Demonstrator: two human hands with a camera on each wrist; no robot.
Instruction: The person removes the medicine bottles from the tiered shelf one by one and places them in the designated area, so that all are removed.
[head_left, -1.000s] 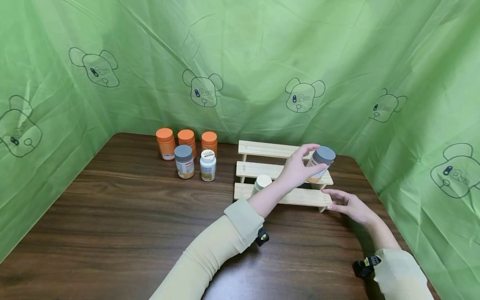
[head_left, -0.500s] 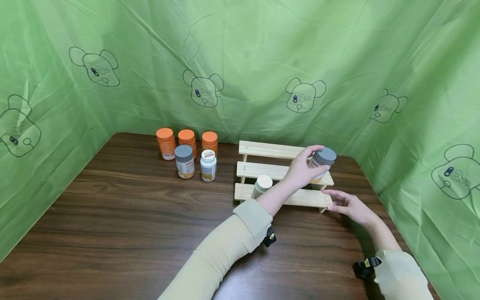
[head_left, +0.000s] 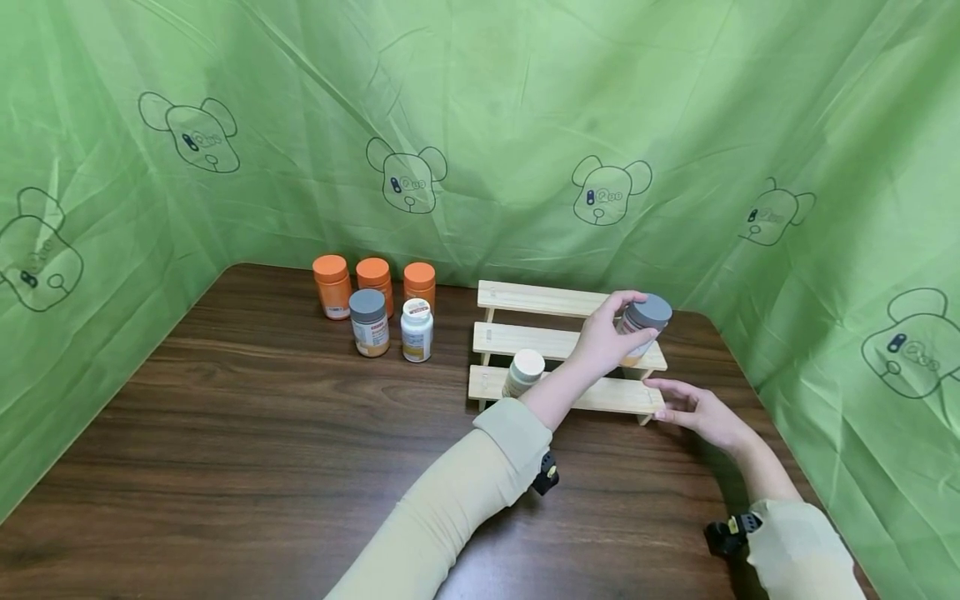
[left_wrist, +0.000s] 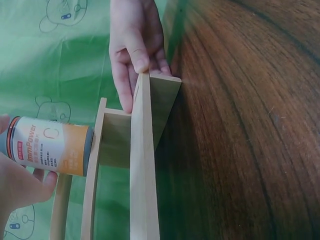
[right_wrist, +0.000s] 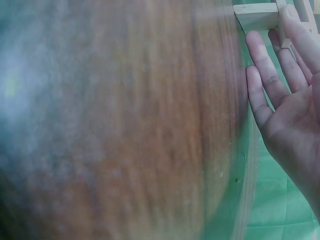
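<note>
My left hand (head_left: 600,337) grips a supplement bottle with a grey lid (head_left: 649,312) at the right end of the three-tier wooden display rack (head_left: 517,339). In the left wrist view, the bottle (left_wrist: 47,145) is upright relative to the rack, its bottom against the middle tier (left_wrist: 94,170). My right hand (head_left: 701,412) holds the right end of the lowest tier, thumb on its front edge and fingers behind. A small bottle with a white lid (head_left: 524,372) stands on the lowest tier's left part, partly behind my left forearm.
Left of the rack stand several orange-lidded bottles (head_left: 332,287), another grey-lidded bottle (head_left: 370,323) and a white bottle (head_left: 417,331). Green cloth (head_left: 510,100) with printed bear heads encloses the dark wooden table (head_left: 247,450) at the back and sides.
My left hand and the grey-lidded bottle have shifted slightly right over the middle tier, then stayed there. More of the white-lidded bottle shows. My right hand has kept its place.
</note>
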